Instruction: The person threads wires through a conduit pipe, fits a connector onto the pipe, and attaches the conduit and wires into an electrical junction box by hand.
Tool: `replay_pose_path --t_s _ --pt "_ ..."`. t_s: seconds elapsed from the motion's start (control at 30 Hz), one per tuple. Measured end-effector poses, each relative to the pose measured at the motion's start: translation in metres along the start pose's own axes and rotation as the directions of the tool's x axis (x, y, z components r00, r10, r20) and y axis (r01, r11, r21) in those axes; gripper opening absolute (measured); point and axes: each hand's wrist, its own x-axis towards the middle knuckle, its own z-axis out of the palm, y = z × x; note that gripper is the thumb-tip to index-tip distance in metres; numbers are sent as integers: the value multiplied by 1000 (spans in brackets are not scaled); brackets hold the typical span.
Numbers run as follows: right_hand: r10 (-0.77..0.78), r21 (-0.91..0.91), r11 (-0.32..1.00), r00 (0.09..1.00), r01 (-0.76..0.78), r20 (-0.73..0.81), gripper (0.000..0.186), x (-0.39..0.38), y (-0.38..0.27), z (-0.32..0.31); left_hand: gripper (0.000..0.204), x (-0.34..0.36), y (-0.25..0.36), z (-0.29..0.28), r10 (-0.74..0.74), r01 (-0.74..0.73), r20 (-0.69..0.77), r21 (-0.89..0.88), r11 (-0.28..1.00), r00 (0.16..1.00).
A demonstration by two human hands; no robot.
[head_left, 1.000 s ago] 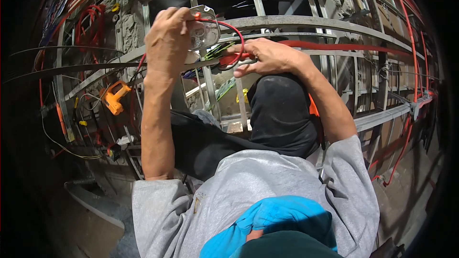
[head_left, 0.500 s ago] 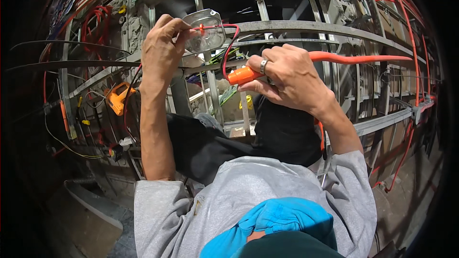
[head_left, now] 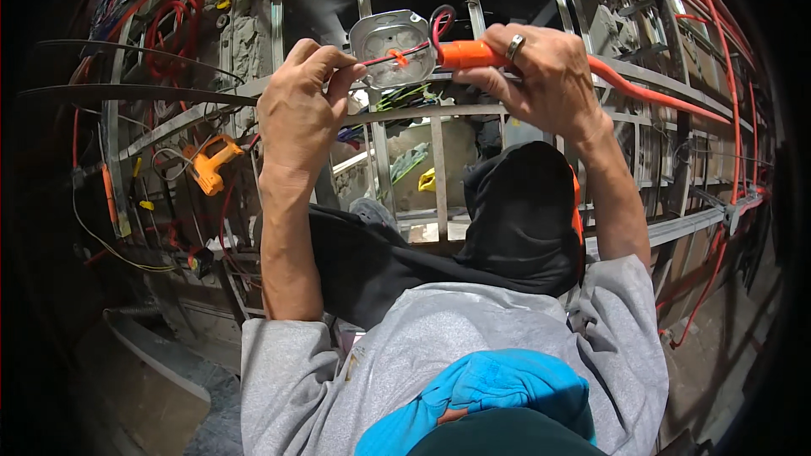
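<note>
By the left hand [head_left: 300, 110], the red and black wires [head_left: 378, 60] are pinched between thumb and fingertips, just beside the left edge of a metal box [head_left: 372, 34]. Across the box, the wires are stretched, then looped past its right edge to an orange connector [head_left: 466, 54], gripped by the right hand's [head_left: 545, 76] curled fingers and thumb. Farther right, an orange tube [head_left: 650, 101] is seen.
</note>
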Motion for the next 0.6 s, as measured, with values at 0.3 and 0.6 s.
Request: replay_pose_path --t_s 0.3,0.6 --pt "-44 -21 999 992 42 -116 35 17 9 2 14 2 6 5 22 -22 -21 21 1000 1000" --pt "-207 -117 971 978 210 39 72 35 -10 11 11 3 5 0 -1 0 67 16 1000 998"
